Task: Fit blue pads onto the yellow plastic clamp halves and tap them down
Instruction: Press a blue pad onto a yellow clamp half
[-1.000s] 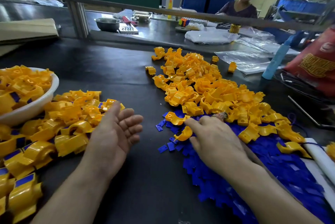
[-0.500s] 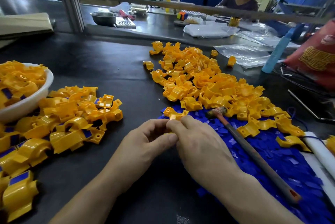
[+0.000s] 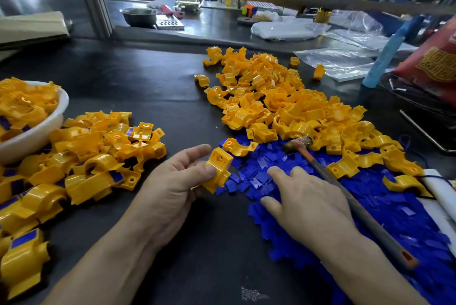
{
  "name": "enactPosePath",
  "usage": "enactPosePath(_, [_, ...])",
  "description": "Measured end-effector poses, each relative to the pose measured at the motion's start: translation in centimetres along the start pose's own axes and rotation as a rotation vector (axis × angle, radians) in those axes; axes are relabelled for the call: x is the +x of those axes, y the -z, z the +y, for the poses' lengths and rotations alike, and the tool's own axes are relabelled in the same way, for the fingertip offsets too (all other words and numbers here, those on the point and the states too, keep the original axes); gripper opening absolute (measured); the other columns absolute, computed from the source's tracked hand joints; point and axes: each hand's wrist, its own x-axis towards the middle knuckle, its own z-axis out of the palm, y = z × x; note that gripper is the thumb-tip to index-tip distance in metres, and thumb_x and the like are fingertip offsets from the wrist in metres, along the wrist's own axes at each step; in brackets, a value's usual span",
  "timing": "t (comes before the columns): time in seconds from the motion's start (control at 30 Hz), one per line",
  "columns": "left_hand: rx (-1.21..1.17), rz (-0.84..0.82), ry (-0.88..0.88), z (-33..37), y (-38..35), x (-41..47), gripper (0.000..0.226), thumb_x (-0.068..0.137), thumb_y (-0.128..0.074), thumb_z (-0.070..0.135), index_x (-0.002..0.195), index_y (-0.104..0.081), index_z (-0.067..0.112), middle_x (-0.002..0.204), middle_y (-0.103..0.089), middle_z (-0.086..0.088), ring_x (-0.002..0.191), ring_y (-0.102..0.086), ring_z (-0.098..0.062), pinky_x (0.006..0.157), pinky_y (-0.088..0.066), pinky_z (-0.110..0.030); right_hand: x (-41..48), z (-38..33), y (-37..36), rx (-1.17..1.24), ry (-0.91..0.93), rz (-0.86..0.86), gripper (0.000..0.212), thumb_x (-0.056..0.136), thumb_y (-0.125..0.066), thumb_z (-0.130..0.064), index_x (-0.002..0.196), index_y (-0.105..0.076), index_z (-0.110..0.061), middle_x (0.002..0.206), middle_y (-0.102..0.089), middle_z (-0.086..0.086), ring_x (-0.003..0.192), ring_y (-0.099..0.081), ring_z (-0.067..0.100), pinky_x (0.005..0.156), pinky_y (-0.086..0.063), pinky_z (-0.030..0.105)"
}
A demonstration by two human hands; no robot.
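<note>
The left hand [image 3: 172, 186] and right hand [image 3: 311, 206] are bare. The left arm [image 3: 111, 260] and right arm [image 3: 375, 272] are bare too, as far as shows.

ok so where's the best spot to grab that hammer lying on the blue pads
Probably the hammer by its handle, near the orange end, from above with the right hand. It lies flat on the blue pads, head pointing away, handle end nearest the person, and the left hand holds a clamp half.

Factory workbench [image 3: 158, 87], heaped clamp halves [image 3: 283, 107]
</note>
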Motion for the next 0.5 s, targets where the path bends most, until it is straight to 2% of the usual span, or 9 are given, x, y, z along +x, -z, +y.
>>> enactPosePath(0.1, [0.004,-0.037,0.019,-0.2,0.1,-0.1,0.048,0.064,-0.07,0.011,0.112,-0.069,0.016,0.097,-0.077,-0.006,0.081,-0.073,-0.017,0.063,-0.059,-0.025,0.3,-0.2,-0.3,0.005,0.018,-0.001,0.031,0.094,-0.039,-0.051,0.12,-0.047,-0.036,0.104,-0.052,-0.005,0.086,-0.059,0.019,0.051,-0.037,0.03])
enactPosePath(0.23, [-0.014,-0.04,0.04,-0.6,0.2,0.1,0.026,0.066,-0.069,0.009,0.089,-0.079,0.017,0.092,-0.077,-0.01,0.078,-0.074,-0.02,0.063,-0.061,-0.029,0.5,0.3,-0.7,0.04,0.015,0.082,0.027,0.097,-0.035,-0.046,0.105,-0.057,-0.034,0.093,-0.055,-0.009,0.078,-0.059,0.015,0.054,-0.044,0.029])
enactPosePath(0.4, [0.049,-0.019,0.04,-0.9,-0.1,0.0,0.034,0.066,-0.073,0.015,0.1,-0.075,0.013,0.092,-0.077,-0.011,0.075,-0.074,-0.02,0.056,-0.058,-0.027,0.8,1.2,-0.9,0.113,0.033,0.184,0.03,0.097,-0.031,-0.048,0.099,-0.057,-0.033,0.088,-0.059,-0.01,0.08,-0.06,0.012,0.064,-0.051,0.032])
enactPosePath(0.5, [0.111,-0.016,0.044,-1.0,-0.4,-0.3,0.042,0.064,-0.075,0.021,0.106,-0.074,0.017,0.095,-0.077,-0.01,0.075,-0.073,-0.017,0.056,-0.057,-0.025,0.7,1.1,-1.0,0.38,0.048,0.253,0.024,0.097,-0.042,-0.041,0.098,-0.063,-0.03,0.082,-0.064,-0.01,0.075,-0.06,0.007,0.067,-0.053,0.033])
